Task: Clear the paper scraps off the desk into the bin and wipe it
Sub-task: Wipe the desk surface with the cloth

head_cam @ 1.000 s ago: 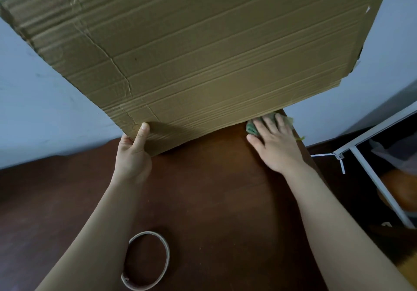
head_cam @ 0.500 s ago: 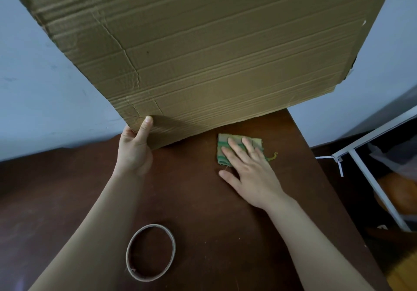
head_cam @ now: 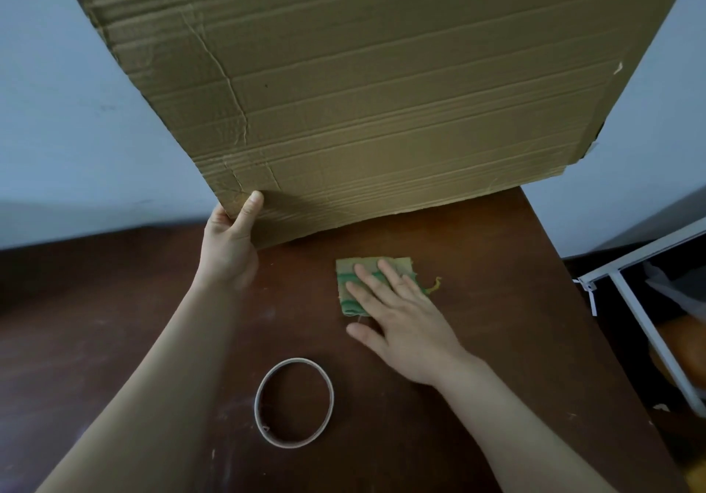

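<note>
Wiping step judged: left hand (head_cam: pixel 229 251) grips tilted brown corrugated cardboard sheet (head_cam: pixel 382 91), upper frame; flat-fingered right hand (head_cam: pixel 405 324) presses green-striped cloth (head_cam: pixel 345 271) on dark wooden tabletop (head_cam: pixel 496 301); next, sweep beneath sheet.

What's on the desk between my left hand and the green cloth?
Nothing: in the head view only bare brown desk lies between the left hand and the green cloth. The cardboard sheet has its lower edge just behind that stretch.

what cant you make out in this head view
Head view:
- Back of the desk: hidden behind the cardboard sheet.
- Left hand: fingertips behind the sheet.
- Cloth: near part under the right hand.
- Dark space past the white frame: cut off by the right edge, bin unclear.
</note>
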The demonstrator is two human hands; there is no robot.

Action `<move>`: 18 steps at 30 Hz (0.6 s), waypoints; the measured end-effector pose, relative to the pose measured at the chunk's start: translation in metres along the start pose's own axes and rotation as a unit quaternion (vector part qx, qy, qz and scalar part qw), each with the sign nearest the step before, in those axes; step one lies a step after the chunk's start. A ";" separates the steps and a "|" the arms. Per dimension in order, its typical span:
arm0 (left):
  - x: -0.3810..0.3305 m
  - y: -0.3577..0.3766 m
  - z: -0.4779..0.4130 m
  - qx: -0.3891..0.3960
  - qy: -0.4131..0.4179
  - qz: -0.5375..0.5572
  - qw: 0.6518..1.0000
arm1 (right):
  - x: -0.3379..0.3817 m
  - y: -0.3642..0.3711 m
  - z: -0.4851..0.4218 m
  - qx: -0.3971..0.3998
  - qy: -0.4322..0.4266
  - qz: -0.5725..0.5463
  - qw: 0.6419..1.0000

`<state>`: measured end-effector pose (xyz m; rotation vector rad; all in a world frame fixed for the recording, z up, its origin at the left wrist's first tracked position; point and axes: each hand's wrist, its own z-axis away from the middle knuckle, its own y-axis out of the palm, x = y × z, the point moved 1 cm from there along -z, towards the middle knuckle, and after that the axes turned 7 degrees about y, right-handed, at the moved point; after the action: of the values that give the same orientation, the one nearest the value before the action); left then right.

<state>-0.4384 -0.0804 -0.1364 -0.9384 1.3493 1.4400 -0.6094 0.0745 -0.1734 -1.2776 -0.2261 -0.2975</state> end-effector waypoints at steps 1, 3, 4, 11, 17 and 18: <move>-0.001 -0.004 0.000 -0.001 -0.001 -0.002 1.000 | -0.002 -0.002 -0.001 0.004 0.016 -0.008 1.000; -0.003 -0.010 0.001 -0.001 -0.002 -0.003 1.000 | 0.004 -0.006 -0.013 0.013 0.054 -0.027 0.998; -0.004 -0.011 0.002 -0.001 -0.003 -0.002 1.000 | 0.012 -0.007 -0.022 0.014 0.064 -0.030 0.997; -0.007 -0.016 0.000 0.007 -0.010 -0.004 1.000 | 0.095 0.015 -0.047 0.054 -0.078 0.005 0.995; -0.004 -0.030 -0.006 0.014 -0.013 -0.028 0.999 | 0.066 0.014 -0.020 0.062 -0.074 -0.032 0.995; -0.003 -0.033 -0.006 0.015 -0.012 -0.031 0.999 | 0.060 0.010 -0.025 0.055 -0.054 -0.023 0.997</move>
<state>-0.4067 -0.0879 -0.1442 -0.9316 1.3097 1.3773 -0.5494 0.0477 -0.1690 -1.1822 -0.3596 -0.2529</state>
